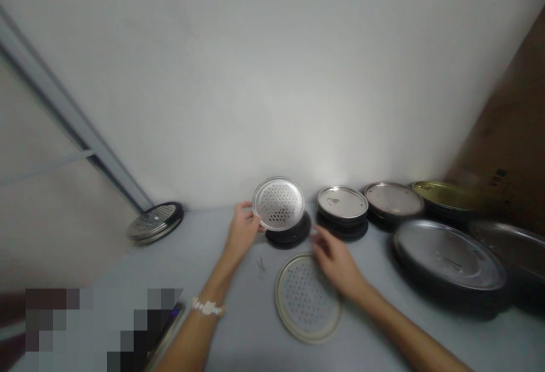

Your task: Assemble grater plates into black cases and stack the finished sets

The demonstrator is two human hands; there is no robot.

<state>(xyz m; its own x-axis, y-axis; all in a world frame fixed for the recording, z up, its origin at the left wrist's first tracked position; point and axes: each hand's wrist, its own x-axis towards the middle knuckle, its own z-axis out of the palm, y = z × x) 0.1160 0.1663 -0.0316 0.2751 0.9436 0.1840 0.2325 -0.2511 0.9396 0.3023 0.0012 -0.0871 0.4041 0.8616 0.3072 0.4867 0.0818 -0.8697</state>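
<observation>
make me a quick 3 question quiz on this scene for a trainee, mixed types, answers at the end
1. Which hand holds the silver holed disc?

2. True or false: the pale disc lies on the table.

3. Seen from the head camera, where is the gold lid relative to the right hand?
A) To its left
B) To its right
C) Underneath it

Key:
1. The left hand
2. True
3. B
</observation>
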